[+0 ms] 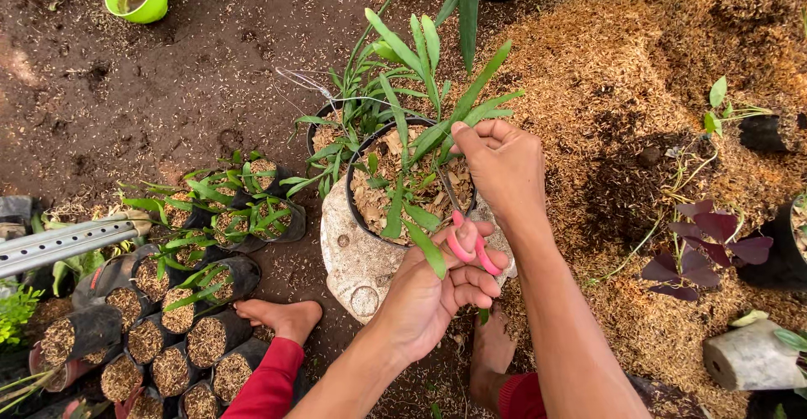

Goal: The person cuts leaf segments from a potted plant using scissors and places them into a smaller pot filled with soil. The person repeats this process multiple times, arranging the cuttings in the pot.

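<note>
Left hand (437, 289) curled around pink-handled scissors (466, 247) at the rim of a black pot (357, 209), right hand (503, 167) pinching a green leaf (458, 121) of the potted plant, pot filled with brown husk, small black seedling bags (181, 343) nearby holding husk

The left hand (437, 289) grips pink-handled scissors (467, 247), their blades reaching into a black pot (357, 209) of long green leaves, while the right hand (503, 167) pinches what seems to be a leaf or stem at the pot's far rim. The pot sits on a pale rounded container (353, 268), with small black seedling bags (181, 318) to the left. Two bare feet (282, 318) rest on soil beside a rice-husk heap (622, 57).
</note>
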The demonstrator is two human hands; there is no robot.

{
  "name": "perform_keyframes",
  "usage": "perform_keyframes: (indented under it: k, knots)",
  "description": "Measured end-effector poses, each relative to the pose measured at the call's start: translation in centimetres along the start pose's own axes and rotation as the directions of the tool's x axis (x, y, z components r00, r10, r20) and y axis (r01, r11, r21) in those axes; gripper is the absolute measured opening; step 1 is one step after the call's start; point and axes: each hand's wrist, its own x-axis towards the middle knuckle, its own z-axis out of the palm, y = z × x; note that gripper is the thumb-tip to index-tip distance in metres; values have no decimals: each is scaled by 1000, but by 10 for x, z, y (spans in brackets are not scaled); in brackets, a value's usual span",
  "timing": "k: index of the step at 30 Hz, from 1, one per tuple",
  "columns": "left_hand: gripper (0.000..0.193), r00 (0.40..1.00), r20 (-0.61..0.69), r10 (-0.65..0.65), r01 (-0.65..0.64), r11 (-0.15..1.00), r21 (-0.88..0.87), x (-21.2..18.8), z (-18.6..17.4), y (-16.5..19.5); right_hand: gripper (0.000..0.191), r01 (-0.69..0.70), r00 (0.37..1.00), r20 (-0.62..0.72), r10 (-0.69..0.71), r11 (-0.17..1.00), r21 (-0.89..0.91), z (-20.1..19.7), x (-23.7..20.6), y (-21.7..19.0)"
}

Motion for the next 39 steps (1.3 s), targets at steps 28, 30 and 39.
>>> perform_keyframes:
  k: [28, 30, 39]
  knots:
    - [42, 969, -226, 98, -57, 982, 181, 21, 17, -25, 17, -129, 991, 0, 135, 945, 300, 0, 14, 25]
    - [42, 968, -228, 100, -63, 985, 161, 22, 18, -26, 17, -122, 992, 2, 127, 946, 301, 0, 15, 27]
    - [43, 964, -241, 110, -86, 990, 109, 22, 16, -28, 16, -114, 992, -20, 126, 942, 315, 1, 11, 22]
